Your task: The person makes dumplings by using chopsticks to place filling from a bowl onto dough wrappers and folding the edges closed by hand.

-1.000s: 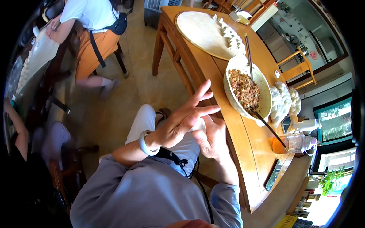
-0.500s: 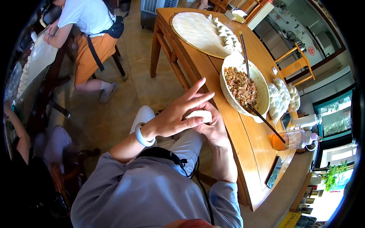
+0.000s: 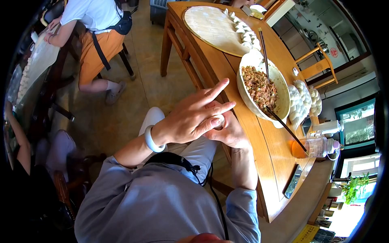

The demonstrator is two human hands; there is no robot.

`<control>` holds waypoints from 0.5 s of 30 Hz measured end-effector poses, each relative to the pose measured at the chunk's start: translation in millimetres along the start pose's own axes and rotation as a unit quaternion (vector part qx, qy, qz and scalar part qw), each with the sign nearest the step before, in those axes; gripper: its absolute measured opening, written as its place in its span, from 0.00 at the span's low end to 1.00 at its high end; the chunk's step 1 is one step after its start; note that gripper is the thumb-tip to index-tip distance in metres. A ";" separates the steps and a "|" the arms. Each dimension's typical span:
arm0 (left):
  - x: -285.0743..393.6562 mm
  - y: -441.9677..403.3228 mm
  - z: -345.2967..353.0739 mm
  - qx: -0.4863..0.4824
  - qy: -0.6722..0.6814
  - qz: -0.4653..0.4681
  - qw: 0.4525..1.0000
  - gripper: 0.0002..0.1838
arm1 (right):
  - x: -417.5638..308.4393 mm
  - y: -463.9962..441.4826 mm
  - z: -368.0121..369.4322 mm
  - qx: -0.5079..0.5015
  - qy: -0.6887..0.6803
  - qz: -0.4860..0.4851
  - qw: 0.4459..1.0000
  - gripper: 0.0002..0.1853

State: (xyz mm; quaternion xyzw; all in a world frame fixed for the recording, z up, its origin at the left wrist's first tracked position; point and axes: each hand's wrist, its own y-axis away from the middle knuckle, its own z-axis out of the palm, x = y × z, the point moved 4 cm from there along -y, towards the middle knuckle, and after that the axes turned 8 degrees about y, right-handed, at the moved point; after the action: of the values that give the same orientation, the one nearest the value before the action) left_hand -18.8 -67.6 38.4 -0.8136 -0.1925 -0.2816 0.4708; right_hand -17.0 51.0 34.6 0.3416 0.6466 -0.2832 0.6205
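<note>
A small white dumpling [image 3: 219, 121], mostly covered by fingers, is held between my two hands over my lap, beside the table edge. My left hand [image 3: 187, 117], with a pale bracelet on its wrist, presses on it near the thumb while two of its fingers stretch out. Wrapped round the dumpling from the other side is my right hand [image 3: 231, 131]. Just beyond them stands a white bowl [image 3: 283, 95] of minced filling [image 3: 259, 89], with dark chopsticks [image 3: 285, 130] in it. Folded dumplings [image 3: 248, 35] line the right side of a round board [image 3: 208, 26].
The wooden table [image 3: 263, 150] also bears bagged white pieces [image 3: 300, 101], a jar of orange liquid [image 3: 310, 148] and a phone [image 3: 292, 181]. At the upper left a person [image 3: 97, 24] leans over another table. A second person's arm [image 3: 18, 135] shows at the far left.
My hands have closed more tightly round the white piece, which now shows less between the fingers. My right hand has moved slightly right since the half-second-old frame.
</note>
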 end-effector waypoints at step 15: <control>-34.0 20.6 32.0 0.141 0.678 -0.237 0.682 0.43 | -3.9 -9.3 -18.5 0.165 0.393 0.003 0.905 0.22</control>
State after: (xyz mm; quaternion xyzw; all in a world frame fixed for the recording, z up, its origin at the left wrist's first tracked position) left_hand -24.1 -51.1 -9.6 -0.2520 -0.0446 -0.8279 0.4990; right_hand -35.6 59.6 39.3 0.5247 0.7810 -0.2272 0.2513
